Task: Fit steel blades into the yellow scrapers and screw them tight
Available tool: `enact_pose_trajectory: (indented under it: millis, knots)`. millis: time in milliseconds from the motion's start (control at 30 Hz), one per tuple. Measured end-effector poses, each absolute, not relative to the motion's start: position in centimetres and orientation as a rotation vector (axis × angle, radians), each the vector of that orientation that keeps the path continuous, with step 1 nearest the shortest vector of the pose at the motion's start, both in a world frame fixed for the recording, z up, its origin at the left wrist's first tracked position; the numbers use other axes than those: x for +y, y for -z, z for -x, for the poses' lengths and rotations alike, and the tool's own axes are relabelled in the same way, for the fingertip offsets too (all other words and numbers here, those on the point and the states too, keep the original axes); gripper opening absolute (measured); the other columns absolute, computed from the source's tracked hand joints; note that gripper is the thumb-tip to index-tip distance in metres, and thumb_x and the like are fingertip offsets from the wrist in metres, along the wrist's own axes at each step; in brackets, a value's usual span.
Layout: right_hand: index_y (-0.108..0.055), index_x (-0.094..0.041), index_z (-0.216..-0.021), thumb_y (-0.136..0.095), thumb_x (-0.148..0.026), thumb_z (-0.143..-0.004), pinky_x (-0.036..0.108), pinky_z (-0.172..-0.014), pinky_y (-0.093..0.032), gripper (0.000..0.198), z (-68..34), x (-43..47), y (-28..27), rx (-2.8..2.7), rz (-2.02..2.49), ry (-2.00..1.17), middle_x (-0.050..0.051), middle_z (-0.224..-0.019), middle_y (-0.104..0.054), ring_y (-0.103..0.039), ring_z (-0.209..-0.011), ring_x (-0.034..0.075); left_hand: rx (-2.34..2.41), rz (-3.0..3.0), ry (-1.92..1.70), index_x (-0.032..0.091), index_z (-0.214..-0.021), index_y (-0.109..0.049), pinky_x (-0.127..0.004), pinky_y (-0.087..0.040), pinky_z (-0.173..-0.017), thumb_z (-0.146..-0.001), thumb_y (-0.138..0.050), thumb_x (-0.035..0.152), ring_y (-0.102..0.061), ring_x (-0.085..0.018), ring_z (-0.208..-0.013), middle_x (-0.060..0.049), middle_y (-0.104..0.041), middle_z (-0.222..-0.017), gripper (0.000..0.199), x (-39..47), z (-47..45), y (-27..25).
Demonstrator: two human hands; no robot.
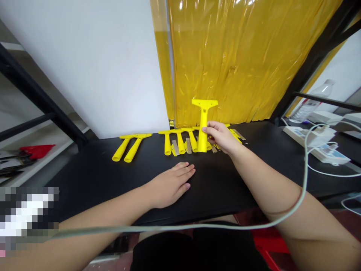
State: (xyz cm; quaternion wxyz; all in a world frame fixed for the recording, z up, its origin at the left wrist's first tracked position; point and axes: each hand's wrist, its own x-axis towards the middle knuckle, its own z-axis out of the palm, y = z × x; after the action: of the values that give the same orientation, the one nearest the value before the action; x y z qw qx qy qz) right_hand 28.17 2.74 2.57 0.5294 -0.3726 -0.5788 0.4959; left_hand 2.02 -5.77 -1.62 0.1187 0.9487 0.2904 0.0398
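My right hand [220, 136] is closed on the handle of a yellow scraper [203, 126], which it holds upright with the wide head at the top. Flat on the black tabletop [214, 184], my left hand [172, 184] rests with its fingers stretched out and nothing under them that I can see. Behind it lies a row of yellow scrapers [180, 143], with brown strips [188, 146] between them. Two more yellow scrapers [128, 146] lie side by side to the left. Part of the row is hidden behind my right hand and the held scraper.
A pale cable [203, 227] crosses in front of both forearms. White power strips [313, 141] and a clear plastic bottle [313, 101] stand at the right. Yellow film [239, 64] and a white panel [93, 67] rise behind the table, between black frame posts [59, 116].
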Motion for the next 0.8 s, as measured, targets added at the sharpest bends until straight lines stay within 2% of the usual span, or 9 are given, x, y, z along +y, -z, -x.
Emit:
enact_pose_trajectory:
  millis: [167,367,567,667,800]
  knots:
    - [-0.060,-0.019,-0.076,-0.087,-0.043,-0.069,0.022,-0.046,-0.025,0.037,-27.7,2.3,-2.9,-1.435,0.928,-1.177,-0.005,-0.065,-0.052,-0.043,-0.054,0.008,1.116,-2.689,-0.157,0.020,-0.163,-0.045,-0.048,-0.028,-0.134,-0.110,-0.039,0.042,-0.034,-0.027,-0.160,-0.007,-0.043,-0.169,0.058,-5.5,3.9,1.7]
    - [-0.059,-0.019,-0.075,-0.088,-0.047,-0.067,0.023,-0.048,-0.029,0.041,-27.5,2.3,-2.9,-1.466,0.931,-1.154,-0.005,-0.065,-0.051,-0.044,-0.055,0.008,1.505,-2.607,-0.249,0.008,-0.158,-0.051,-0.048,-0.029,-0.133,-0.107,-0.032,0.045,-0.040,-0.030,-0.157,-0.015,-0.046,-0.166,0.066,-2.0,6.8,2.6]
    - [-0.058,-0.020,-0.077,-0.088,-0.049,-0.067,0.024,-0.049,-0.031,0.042,-27.4,2.5,-2.5,-1.480,0.965,-1.144,-0.006,-0.066,-0.052,-0.044,-0.054,0.009,1.589,-2.543,-0.295,0.000,-0.156,-0.050,-0.049,-0.025,-0.134,-0.103,-0.033,0.039,-0.036,-0.032,-0.159,-0.020,-0.044,-0.166,0.068,3.3,5.7,2.9]
    - [-0.059,-0.020,-0.078,-0.088,-0.049,-0.068,0.024,-0.049,-0.032,0.042,-27.4,2.5,-2.5,-1.490,0.984,-1.140,-0.006,-0.066,-0.052,-0.045,-0.055,0.009,1.574,-2.519,-0.347,0.002,-0.153,-0.054,-0.045,-0.026,-0.134,-0.099,-0.039,0.034,-0.038,-0.030,-0.158,-0.018,-0.048,-0.164,0.065,5.5,5.0,2.8]
    - [-0.060,-0.020,-0.079,-0.087,-0.049,-0.068,0.024,-0.049,-0.032,0.042,-27.5,2.6,-2.4,-1.497,0.986,-1.140,-0.005,-0.067,-0.053,-0.045,-0.055,0.009,1.591,-2.438,-0.463,0.012,-0.145,-0.065,-0.041,-0.032,-0.131,-0.096,-0.044,0.034,-0.048,-0.028,-0.152,-0.011,-0.057,-0.158,0.058,7.5,4.4,2.6]
